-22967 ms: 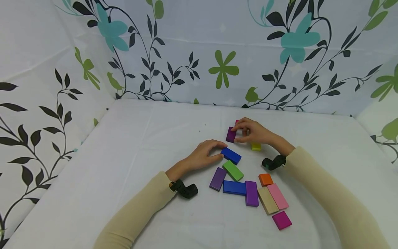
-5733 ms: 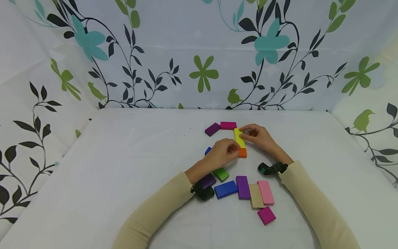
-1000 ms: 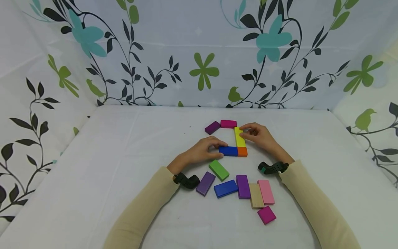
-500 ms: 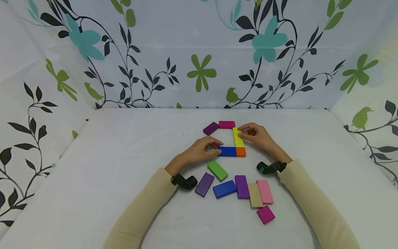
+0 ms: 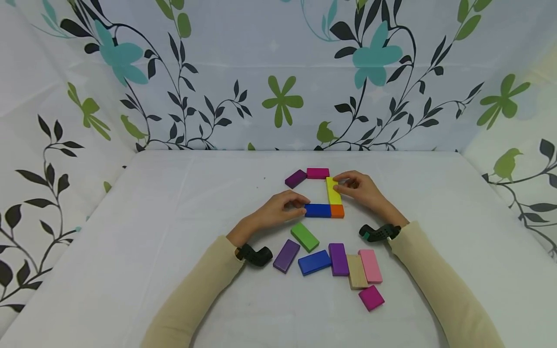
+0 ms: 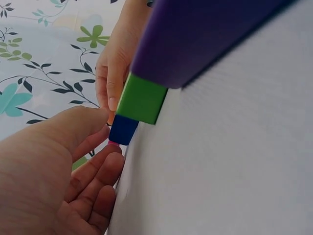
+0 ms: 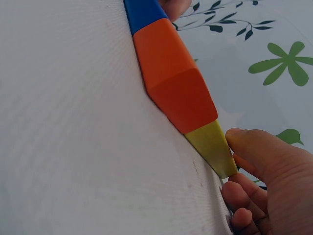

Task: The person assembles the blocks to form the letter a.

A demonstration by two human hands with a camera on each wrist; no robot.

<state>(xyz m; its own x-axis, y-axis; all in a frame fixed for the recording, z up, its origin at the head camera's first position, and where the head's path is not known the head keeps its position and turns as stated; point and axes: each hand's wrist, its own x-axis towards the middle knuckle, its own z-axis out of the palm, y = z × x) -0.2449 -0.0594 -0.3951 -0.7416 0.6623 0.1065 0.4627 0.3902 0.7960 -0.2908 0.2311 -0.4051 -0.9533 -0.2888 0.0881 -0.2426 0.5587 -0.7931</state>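
Note:
In the head view my left hand [image 5: 280, 209] is at the left end of a blue block [image 5: 318, 210], thumb and index fingertips right at its edge with relaxed fingers. That block butts against a short orange block [image 5: 337, 211]. From the orange one a yellow block [image 5: 333, 190] runs back toward a magenta block [image 5: 318, 173], and a dark purple block [image 5: 296, 179] slants off to the left. My right hand [image 5: 361, 188] pinches the far end of the yellow block, its fingertips partly behind it in the right wrist view.
Nearer the body lie a green block [image 5: 305, 237], a purple block [image 5: 286, 256], another blue block [image 5: 315, 263], an upright-lying violet block [image 5: 338, 259], a tan block [image 5: 357, 272], a pink block [image 5: 370, 266] and a magenta square [image 5: 372, 297]. A patterned cloth [image 5: 243, 63] hangs behind.
The blue block, slanted and mostly hidden earlier, now lies straight against the orange one. My left hand has slid left off its end. The right hand keeps its place at the yellow block.

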